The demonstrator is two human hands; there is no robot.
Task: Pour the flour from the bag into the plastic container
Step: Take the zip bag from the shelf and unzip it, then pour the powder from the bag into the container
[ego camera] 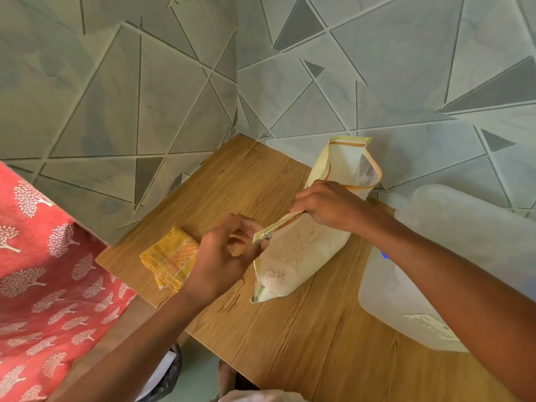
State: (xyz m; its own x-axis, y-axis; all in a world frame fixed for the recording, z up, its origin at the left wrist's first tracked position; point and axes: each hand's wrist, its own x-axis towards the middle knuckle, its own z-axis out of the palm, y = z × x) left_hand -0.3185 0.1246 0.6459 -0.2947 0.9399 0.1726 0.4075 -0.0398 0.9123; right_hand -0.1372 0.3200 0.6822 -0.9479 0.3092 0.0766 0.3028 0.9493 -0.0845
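A pale cream flour bag (301, 250) with orange-trimmed edges lies on the wooden table (290, 338), its flap standing up toward the wall. A zipper runs along its near top edge. My left hand (223, 256) pinches the zipper's metal pull at the left end of that edge. My right hand (330, 204) grips the same edge further right, holding the bag steady. The translucent plastic container (385, 297) stands at the right of the bag, partly hidden behind my right forearm, with a paper label on its front.
A folded yellow cloth (171, 259) lies on the table left of my left hand. A translucent lid (470, 224) leans behind the container. Patterned grey tiled walls meet in a corner behind the table. Red printed fabric (43, 271) hangs at the left.
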